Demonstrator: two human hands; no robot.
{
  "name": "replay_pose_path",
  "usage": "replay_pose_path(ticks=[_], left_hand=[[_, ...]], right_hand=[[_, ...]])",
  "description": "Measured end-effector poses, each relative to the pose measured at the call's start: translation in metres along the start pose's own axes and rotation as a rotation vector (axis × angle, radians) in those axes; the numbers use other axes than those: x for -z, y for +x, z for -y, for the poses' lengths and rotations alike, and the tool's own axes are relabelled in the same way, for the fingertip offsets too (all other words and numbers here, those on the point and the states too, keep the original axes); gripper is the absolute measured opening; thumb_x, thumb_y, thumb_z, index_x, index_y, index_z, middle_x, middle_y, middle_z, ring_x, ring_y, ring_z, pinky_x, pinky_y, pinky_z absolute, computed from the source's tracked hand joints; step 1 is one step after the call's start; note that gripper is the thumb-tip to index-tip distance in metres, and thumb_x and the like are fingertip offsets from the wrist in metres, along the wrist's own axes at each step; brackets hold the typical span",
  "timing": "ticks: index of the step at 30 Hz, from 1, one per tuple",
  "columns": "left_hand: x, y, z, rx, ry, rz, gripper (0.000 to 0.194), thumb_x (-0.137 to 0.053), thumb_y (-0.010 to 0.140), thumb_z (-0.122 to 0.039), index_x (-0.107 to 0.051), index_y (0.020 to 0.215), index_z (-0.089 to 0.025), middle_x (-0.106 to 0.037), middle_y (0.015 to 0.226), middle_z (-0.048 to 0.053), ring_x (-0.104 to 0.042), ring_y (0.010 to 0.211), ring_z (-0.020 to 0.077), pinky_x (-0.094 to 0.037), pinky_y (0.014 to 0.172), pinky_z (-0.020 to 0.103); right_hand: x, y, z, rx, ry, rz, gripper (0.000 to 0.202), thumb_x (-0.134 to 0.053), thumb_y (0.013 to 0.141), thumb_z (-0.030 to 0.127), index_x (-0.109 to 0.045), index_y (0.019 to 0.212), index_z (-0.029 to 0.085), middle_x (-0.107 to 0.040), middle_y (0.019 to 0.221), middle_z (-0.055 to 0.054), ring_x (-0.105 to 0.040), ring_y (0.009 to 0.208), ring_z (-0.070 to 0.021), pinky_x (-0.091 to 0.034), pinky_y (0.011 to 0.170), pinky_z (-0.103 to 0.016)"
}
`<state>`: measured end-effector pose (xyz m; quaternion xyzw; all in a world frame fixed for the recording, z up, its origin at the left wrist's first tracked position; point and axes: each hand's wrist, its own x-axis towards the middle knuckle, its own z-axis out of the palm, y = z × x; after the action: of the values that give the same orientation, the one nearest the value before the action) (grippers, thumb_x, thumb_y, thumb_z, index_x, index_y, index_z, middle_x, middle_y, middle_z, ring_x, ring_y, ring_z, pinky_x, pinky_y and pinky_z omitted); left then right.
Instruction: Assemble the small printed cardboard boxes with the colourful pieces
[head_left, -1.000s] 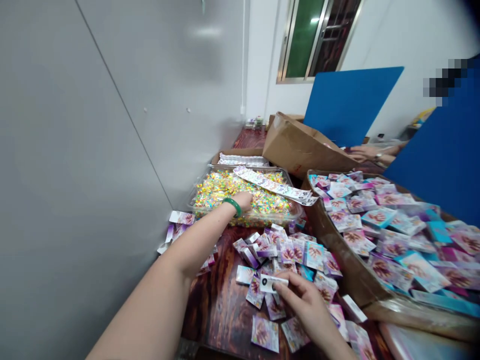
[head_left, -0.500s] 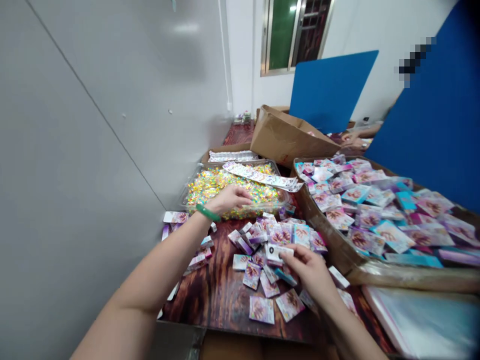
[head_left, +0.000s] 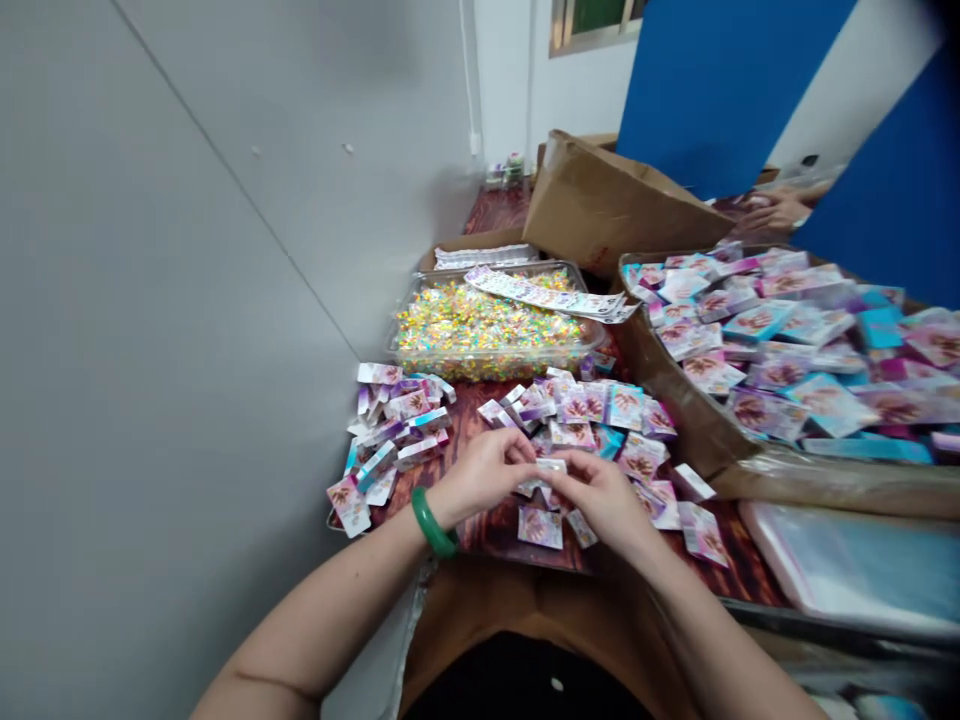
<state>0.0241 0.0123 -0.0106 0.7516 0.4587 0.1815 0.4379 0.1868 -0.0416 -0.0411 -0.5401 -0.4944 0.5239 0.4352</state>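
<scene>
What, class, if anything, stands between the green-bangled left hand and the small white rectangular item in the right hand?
Nothing visible: the left hand is right up at the small white rectangular item held in the right hand; whether it touches is too small to tell.

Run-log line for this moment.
left hand: at small white rectangular piece | right hand: pinching it | beyond: clear plastic tray of multicoloured pieces | right side: brown cardboard box of printed cartons

Your left hand (head_left: 486,472) and right hand (head_left: 606,500) meet at a small white piece (head_left: 552,465), lower right of frame centre.
</scene>
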Motion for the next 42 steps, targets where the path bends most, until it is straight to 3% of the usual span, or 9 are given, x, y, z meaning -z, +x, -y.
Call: replay_pose_path(ticks=[3,7,12,19,24,27,30,34,42], left_hand=[[0.011,-0.014,0.018,-0.070,0.173,-0.084,0.020,-0.056,0.082,-0.037,-0.060,0.087,-0.017,-0.063,0.078,0.002,-0.058,0.072,0.0160,-0.044,0.066,0.026],[0.032,-0.029,0.056,0.011,0.741,-0.359,0.016,-0.049,0.086,-0.023,-0.059,0.094,-0.015,-0.060,0.096,0.011,-0.053,0.092,0.0237,-0.042,0.083,0.037],[0.038,-0.035,0.081,0.124,0.973,-0.283,0.027,-0.036,0.085,-0.006,-0.059,0.099,-0.012,-0.058,0.101,0.015,-0.051,0.096,0.0259,-0.044,0.082,0.037],[0.035,-0.053,0.038,-0.100,0.227,-0.129,0.021,-0.044,0.088,-0.019,-0.054,0.106,-0.020,-0.060,0.102,0.007,-0.058,0.092,0.0185,-0.046,0.085,0.032],[0.007,-0.062,0.030,-0.163,-0.376,-0.039,0.014,-0.054,0.084,-0.023,-0.055,0.095,-0.017,-0.057,0.109,0.010,-0.055,0.105,0.0212,-0.044,0.090,0.032],[-0.017,-0.059,0.036,-0.143,-0.482,-0.141,0.015,-0.063,0.079,-0.026,-0.055,0.086,-0.016,-0.055,0.102,0.008,-0.054,0.101,0.0208,-0.045,0.088,0.032],[-0.032,-0.054,0.040,-0.036,-0.565,-0.257,0.034,-0.068,0.075,-0.025,-0.052,0.104,-0.019,-0.054,0.105,0.006,-0.057,0.094,0.0185,-0.048,0.083,0.031],[-0.038,-0.052,0.041,0.058,-0.597,-0.203,0.046,-0.067,0.075,-0.021,-0.052,0.119,-0.020,-0.056,0.116,0.008,-0.054,0.105,0.0205,-0.045,0.091,0.033],[-0.037,-0.050,0.051,0.225,-0.971,-0.129,0.036,-0.068,0.075,-0.035,-0.060,0.106,-0.018,-0.058,0.097,0.004,-0.056,0.080,0.0148,-0.056,0.063,0.029]], right_hand=[[0.001,-0.005,-0.004,0.006,-0.076,-0.029,0.029,-0.067,0.070,0.045,-0.067,0.073,0.017,-0.056,0.055,0.003,-0.048,0.050,-0.0122,-0.037,0.048,-0.023],[0.008,-0.009,-0.006,-0.031,-0.076,-0.040,0.029,-0.067,0.067,0.047,-0.065,0.069,0.018,-0.051,0.051,0.004,-0.041,0.046,-0.0106,-0.031,0.044,-0.023],[0.010,-0.009,0.000,-0.037,-0.045,-0.005,0.029,-0.067,0.068,0.046,-0.065,0.074,0.018,-0.047,0.049,0.005,-0.035,0.043,-0.0091,-0.026,0.041,-0.022],[0.013,-0.009,-0.012,-0.164,0.193,0.041,0.027,-0.071,0.070,0.041,-0.066,0.077,0.015,-0.056,0.059,0.003,-0.042,0.045,-0.0066,-0.031,0.043,-0.019],[0.004,-0.007,-0.022,-0.318,0.575,0.053,0.025,-0.078,0.065,0.033,-0.064,0.074,0.015,-0.054,0.054,0.004,-0.041,0.039,-0.0028,-0.030,0.038,-0.014],[-0.006,-0.006,-0.023,-0.294,0.602,0.075,0.025,-0.078,0.065,0.033,-0.064,0.074,0.014,-0.054,0.053,0.005,-0.042,0.039,-0.0024,-0.031,0.037,-0.013],[-0.014,-0.007,-0.024,-0.241,0.544,0.063,0.027,-0.077,0.066,0.036,-0.065,0.079,0.015,-0.057,0.055,0.004,-0.043,0.040,-0.0030,-0.032,0.038,-0.014],[-0.019,-0.010,-0.023,-0.183,0.467,0.049,0.029,-0.074,0.069,0.039,-0.064,0.083,0.016,-0.059,0.056,0.003,-0.046,0.043,-0.0057,-0.034,0.042,-0.016],[-0.004,-0.008,-0.013,-0.027,0.092,-0.165,0.029,-0.070,0.067,0.043,-0.065,0.075,0.016,-0.059,0.060,0.001,-0.048,0.052,-0.0118,-0.036,0.049,-0.023]])
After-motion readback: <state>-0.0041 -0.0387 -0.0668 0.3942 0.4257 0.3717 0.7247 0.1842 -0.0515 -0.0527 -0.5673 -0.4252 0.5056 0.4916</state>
